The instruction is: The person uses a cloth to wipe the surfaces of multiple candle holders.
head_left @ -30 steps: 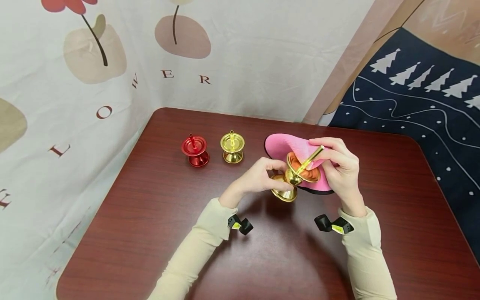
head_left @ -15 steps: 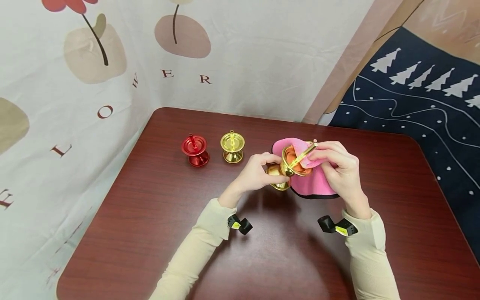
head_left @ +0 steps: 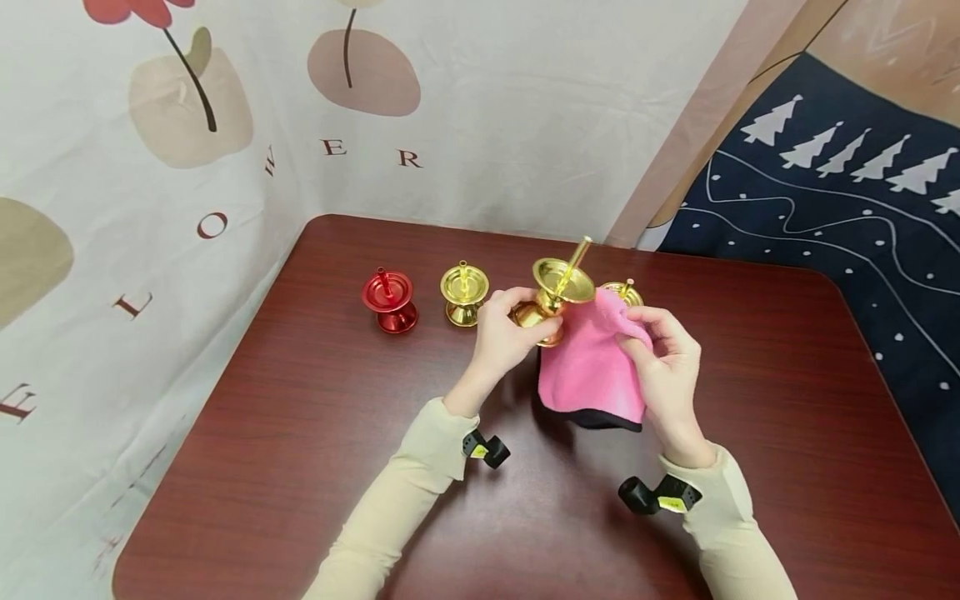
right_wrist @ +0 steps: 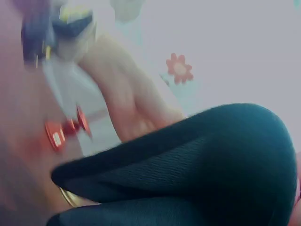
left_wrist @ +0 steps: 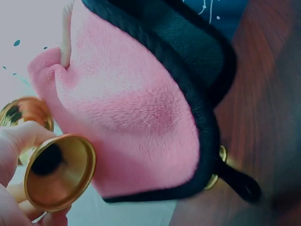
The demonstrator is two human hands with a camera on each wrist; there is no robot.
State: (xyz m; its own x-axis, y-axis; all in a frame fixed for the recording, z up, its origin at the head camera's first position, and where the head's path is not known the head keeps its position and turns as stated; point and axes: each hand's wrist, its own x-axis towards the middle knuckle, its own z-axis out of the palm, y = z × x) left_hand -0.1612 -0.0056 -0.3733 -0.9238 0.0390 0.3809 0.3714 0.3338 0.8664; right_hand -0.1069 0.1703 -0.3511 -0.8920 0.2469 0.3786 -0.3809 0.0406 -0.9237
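Observation:
My left hand (head_left: pixel 504 333) grips a gold candle holder (head_left: pixel 564 279) below its dish. The holder is raised over the table and tilted, its spike pointing up and right. In the left wrist view its hollow base (left_wrist: pixel 63 174) faces the camera. My right hand (head_left: pixel 667 371) pinches a fold of a pink fleecy cloth (head_left: pixel 588 375) with black edging, which hangs down close to the holder. The cloth's dark back (right_wrist: pixel 188 162) fills much of the right wrist view and hides my right fingertips there. A small black loop (left_wrist: pixel 242 181) sticks out from its edge.
Behind the cloth stands another gold candle holder (head_left: pixel 628 293), mostly hidden. A red candle holder (head_left: pixel 387 292) and a yellow-gold one (head_left: pixel 463 287) stand upright at the back left of the brown table (head_left: pixel 300 433). A printed curtain (head_left: pixel 510 125) hangs behind.
My left hand has lifted the gold holder up and left, out of the cloth that was pressed into its dish. The cloth now hangs lower from my right hand, and the holder behind shows.

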